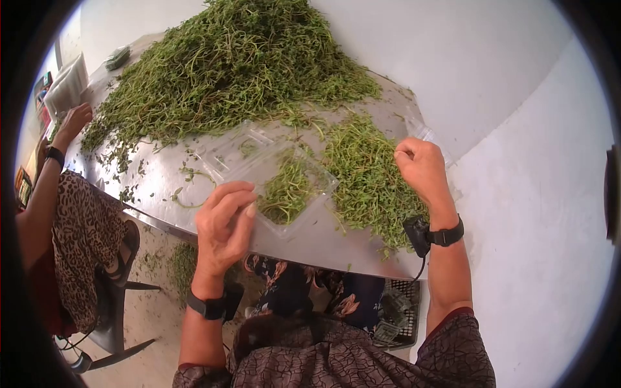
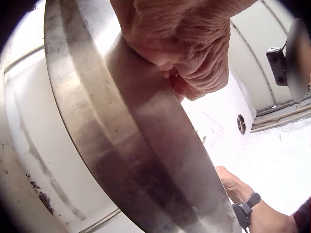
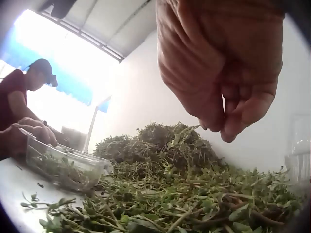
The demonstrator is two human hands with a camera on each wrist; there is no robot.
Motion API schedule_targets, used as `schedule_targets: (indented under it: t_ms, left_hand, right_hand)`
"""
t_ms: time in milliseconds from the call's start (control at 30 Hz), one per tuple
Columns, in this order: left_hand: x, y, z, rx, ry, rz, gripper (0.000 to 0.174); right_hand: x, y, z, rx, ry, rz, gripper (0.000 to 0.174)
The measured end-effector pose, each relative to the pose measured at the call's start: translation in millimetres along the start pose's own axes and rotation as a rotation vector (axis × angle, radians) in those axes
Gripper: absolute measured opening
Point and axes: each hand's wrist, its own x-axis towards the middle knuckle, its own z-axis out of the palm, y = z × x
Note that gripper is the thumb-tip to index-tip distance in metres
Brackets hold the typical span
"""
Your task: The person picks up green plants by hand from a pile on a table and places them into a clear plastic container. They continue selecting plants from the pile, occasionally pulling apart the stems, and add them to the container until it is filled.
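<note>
A clear plastic container [image 1: 312, 205] with green stems [image 1: 284, 191] inside lies at the table's front. My left hand [image 1: 223, 226] grips its left end, and the right wrist view shows those fingers over the rim of the container [image 3: 63, 170]. Right of it spreads a loose heap of greens [image 1: 369, 181]. Above that heap's right side is my right hand [image 1: 424, 171], fingers curled and tips together. In the right wrist view a thin sprig [image 3: 182, 136] reaches the fingertips of my right hand [image 3: 221, 73]. The left wrist view hides what my left fingertips touch.
A tall pile of greens [image 1: 239, 71] covers the back of the metal table [image 1: 174, 216]. More clear plastic [image 1: 223, 155] lies behind the container. Another person's hand [image 1: 76, 119] is at the left. A black crate [image 1: 411, 317] stands below the front edge; a white wall rises at right.
</note>
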Motion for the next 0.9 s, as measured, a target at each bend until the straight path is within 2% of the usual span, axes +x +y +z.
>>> schedule_targets:
  t_ms: [133, 233, 333, 533, 633, 900]
  left_hand:
    - [-2, -1, 0, -0.006, 0.002, -0.028, 0.014]
    - [-1, 0, 0, -0.045, -0.010, -0.031, 0.016]
    - [-1, 0, -1, -0.047, -0.010, -0.036, 0.016]
    - [-2, -2, -1, -0.073, -0.007, -0.048, 0.017]
    - [-2, -6, 2, -0.071, 0.026, 0.014, 0.017]
    - [0, -1, -1, -0.052, 0.005, -0.010, 0.016]
  right_hand:
    - [-11, -18, -6, 0.048, 0.002, -0.089, 0.011]
    - [-17, -38, -12, 0.107, -0.088, -0.027, 0.011]
    - [-25, -57, -10, 0.186, -0.120, -0.067, 0.011]
    - [-36, -88, 8, 0.197, -0.191, -0.224, 0.010]
    - [-39, -97, 25, 0.144, -0.196, -0.225, 0.010]
    - [-52, -118, 50, 0.149, -0.240, -0.317, 0.016]
